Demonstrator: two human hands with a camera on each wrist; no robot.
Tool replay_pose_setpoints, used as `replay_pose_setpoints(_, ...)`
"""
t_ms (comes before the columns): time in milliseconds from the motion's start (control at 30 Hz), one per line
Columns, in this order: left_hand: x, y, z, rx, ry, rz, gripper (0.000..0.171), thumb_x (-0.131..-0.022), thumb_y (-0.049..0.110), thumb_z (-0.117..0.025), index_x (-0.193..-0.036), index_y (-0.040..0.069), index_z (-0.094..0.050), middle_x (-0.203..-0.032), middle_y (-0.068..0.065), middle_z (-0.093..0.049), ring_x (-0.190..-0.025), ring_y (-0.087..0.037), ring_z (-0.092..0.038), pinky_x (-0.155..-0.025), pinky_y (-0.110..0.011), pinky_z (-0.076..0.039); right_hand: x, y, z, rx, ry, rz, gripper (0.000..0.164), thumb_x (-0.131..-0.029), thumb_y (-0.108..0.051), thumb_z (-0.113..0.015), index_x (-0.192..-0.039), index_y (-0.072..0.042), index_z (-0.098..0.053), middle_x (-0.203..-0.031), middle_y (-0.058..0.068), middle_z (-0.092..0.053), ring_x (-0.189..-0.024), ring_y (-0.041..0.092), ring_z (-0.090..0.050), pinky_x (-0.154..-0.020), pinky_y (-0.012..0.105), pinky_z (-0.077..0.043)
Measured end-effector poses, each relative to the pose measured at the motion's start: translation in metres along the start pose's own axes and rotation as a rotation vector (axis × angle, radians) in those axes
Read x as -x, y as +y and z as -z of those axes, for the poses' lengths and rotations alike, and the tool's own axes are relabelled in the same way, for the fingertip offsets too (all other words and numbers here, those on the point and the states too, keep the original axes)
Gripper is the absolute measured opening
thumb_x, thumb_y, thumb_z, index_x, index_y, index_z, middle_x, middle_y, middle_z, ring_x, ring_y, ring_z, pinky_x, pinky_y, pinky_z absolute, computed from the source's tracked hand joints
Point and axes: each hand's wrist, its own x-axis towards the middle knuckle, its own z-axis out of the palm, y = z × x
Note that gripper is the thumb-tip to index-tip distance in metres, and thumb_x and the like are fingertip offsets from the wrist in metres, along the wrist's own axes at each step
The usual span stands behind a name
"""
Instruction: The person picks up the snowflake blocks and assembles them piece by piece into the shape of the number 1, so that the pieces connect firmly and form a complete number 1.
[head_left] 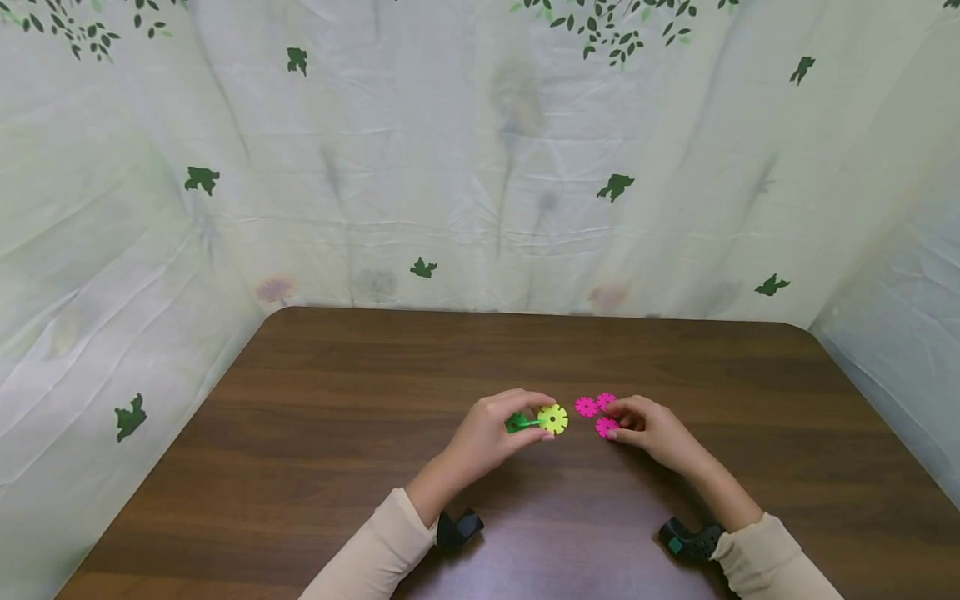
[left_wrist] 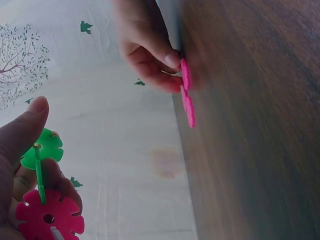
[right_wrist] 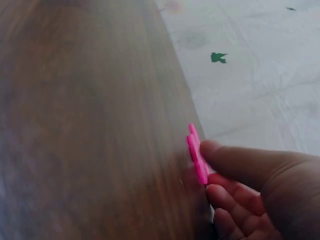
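My left hand grips a cluster of notched snowflake discs. A yellow disc faces up at its fingertips, and green discs sit between thumb and fingers. The left wrist view also shows a pink disc in this cluster, slotted with a green disc behind an edge-on one. To the right, my right hand pinches a group of three bright pink discs between thumb and fingers. These pink discs appear nearly edge-on in the right wrist view. A small gap separates the two groups.
Both hands are over a brown wood-grain table. A pale curtain with green leaf prints hangs behind it and along the sides. Dark wrist devices are on both forearms, below the cream sleeves' cuffs.
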Motion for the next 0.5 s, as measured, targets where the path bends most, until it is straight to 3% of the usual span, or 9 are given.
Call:
replay_pose_setpoints(167,0.0005,-0.0010,-0.0003,0.001,0.000,-0.003,0.032,-0.073,0.017,-0.074,-0.103,0.008,-0.065,-0.095,0.001,-0.064,-0.074,-0.004,-0.056,-0.067,-0.013,-0.043,-0.0006,-0.0005,0.0005,0.073,-0.039,0.006,0.023,-0.078,-0.014,-0.070,-0.097,-0.005,-0.061,-0.085,0.001,-0.051,-0.072,0.014,-0.047,-0.061,0.026,-0.042)
replay_pose_setpoints(333,0.0007,-0.0018,-0.0006,-0.001,-0.005,-0.004,0.033,-0.073,0.017,-0.074,-0.103,0.008,-0.064,-0.095,0.001,-0.064,-0.074,-0.004,-0.056,-0.068,-0.012,-0.043,-0.0004,-0.0048,0.0021,0.042,-0.072,-0.010,0.023,-0.078,-0.011,-0.070,-0.093,-0.010,-0.053,-0.079,0.000,-0.050,-0.069,0.013,-0.049,-0.060,0.027,-0.042)
replay_pose_setpoints(500,0.0002,-0.0018,-0.0005,-0.001,-0.003,-0.011,0.033,-0.073,0.017,-0.075,-0.103,0.008,-0.064,-0.094,0.001,-0.064,-0.074,-0.004,-0.056,-0.067,-0.012,-0.043,-0.0005,-0.0085,0.0045,-0.026,-0.085,0.004,0.020,-0.082,-0.006,-0.065,-0.101,-0.007,-0.057,-0.080,0.000,-0.056,-0.069,0.013,-0.054,-0.059,0.026,-0.046)
